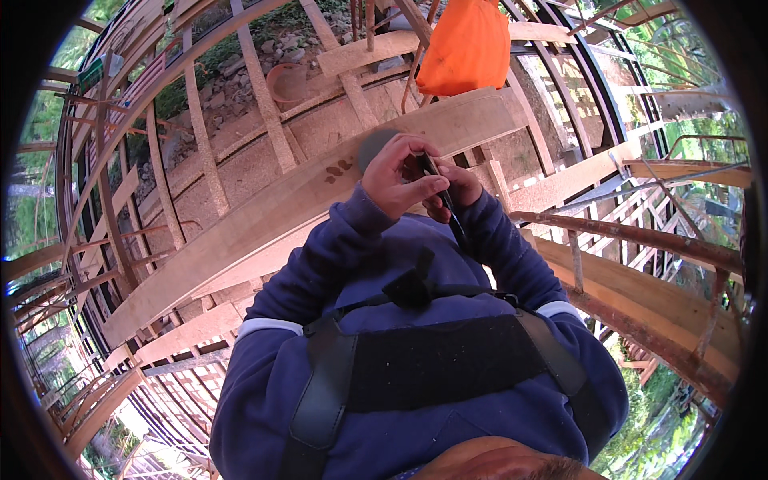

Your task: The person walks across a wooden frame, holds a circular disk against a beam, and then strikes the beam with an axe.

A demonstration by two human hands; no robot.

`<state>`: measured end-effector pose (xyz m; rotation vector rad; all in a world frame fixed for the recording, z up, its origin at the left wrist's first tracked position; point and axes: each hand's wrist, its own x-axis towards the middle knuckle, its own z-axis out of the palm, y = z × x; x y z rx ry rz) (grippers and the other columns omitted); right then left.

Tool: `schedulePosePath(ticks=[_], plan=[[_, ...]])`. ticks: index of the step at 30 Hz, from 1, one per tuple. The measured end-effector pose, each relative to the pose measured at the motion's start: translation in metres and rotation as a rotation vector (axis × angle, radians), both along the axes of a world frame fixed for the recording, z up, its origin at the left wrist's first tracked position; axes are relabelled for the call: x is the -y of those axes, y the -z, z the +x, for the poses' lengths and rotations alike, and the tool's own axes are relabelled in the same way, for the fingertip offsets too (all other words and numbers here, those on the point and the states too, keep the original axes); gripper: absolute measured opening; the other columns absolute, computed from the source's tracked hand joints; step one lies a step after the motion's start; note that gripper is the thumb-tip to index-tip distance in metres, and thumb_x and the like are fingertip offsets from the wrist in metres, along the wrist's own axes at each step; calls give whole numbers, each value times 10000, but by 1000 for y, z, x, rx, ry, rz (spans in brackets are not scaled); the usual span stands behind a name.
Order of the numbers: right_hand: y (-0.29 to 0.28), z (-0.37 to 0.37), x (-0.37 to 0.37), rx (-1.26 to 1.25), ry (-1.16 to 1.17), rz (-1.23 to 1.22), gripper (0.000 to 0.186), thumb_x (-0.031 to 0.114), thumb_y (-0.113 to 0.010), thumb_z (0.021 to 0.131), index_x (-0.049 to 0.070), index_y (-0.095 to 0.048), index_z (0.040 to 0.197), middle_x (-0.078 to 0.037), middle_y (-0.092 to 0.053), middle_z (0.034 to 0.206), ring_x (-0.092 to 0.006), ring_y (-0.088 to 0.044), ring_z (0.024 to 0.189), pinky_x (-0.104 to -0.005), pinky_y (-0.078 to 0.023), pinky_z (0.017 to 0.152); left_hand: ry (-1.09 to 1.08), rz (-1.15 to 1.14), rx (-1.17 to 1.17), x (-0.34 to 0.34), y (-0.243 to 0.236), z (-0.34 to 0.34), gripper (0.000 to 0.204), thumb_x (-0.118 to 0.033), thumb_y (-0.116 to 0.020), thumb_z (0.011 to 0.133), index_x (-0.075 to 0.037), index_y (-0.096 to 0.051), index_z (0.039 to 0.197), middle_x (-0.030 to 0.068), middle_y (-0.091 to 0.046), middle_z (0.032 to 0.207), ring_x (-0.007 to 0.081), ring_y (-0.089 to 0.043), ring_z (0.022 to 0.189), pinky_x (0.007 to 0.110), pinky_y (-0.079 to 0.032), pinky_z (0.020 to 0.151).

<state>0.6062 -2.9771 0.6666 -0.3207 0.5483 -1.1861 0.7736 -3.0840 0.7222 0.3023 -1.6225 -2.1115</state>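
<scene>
In front of my chest, both hands are close together around a thin, dark, glossy thing (456, 224). It shows nearly edge-on and slants down toward my body; its kind I cannot make out. My left hand (398, 178) curls its fingers over the upper end, with the thumb reaching across toward it. On the other side, my right hand (459, 186) has bent fingers closed against the thing, partly hidden behind it. A grey rounded thing (378, 147) shows just behind my left hand, over the plank.
A long wooden plank (240, 214) with dark smudges crosses in front of me. Beyond lie open timber framing (206, 136), gaps over rubble, and a round reddish tub (286, 82). An orange bag (466, 52) hangs ahead. Rusty metal scaffolding tubes (640, 238) run along the right.
</scene>
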Motion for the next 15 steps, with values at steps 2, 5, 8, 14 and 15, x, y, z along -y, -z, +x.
schedulePosePath(ticks=[2,5,8,14,15], plan=[[-2,1,-2,-76,-13,19,652,440,-611,841,36,-422,1317,-125,-559,631,-230,-547,390,-309,-469,350,-28,-63,59,1,3,-2,361,-37,-704,903,8,-502,1199,80,-561,1108,156,-619,1019,308,-538,887],[-2,5,-4,-65,-1,75,670,439,-606,840,44,-403,1340,-115,-547,620,-229,-532,380,-311,-454,348,-29,-37,91,2,4,-2,348,-19,-710,892,-2,-498,1168,80,-570,1070,155,-646,951,306,-571,817],[2,6,-2,-23,-16,135,678,426,-599,846,55,-386,1371,-112,-546,634,-227,-533,402,-309,-445,352,-82,-163,81,4,2,1,342,-28,-711,896,-10,-501,1166,74,-580,1045,148,-647,944,299,-568,818],[10,-11,17,-130,-17,57,668,278,-599,827,73,-343,1409,-124,-560,722,-242,-554,468,-346,-492,430,-206,274,-15,11,60,32,593,-129,-760,874,-39,-467,1381,76,-606,1111,131,-613,978,277,-516,870],[11,-15,24,-253,56,107,668,194,-596,817,74,-327,1417,-122,-563,734,-248,-559,472,-363,-506,447,-343,253,169,16,82,46,576,-145,-766,868,-37,-489,1360,84,-612,1117,137,-610,996,276,-515,863]])
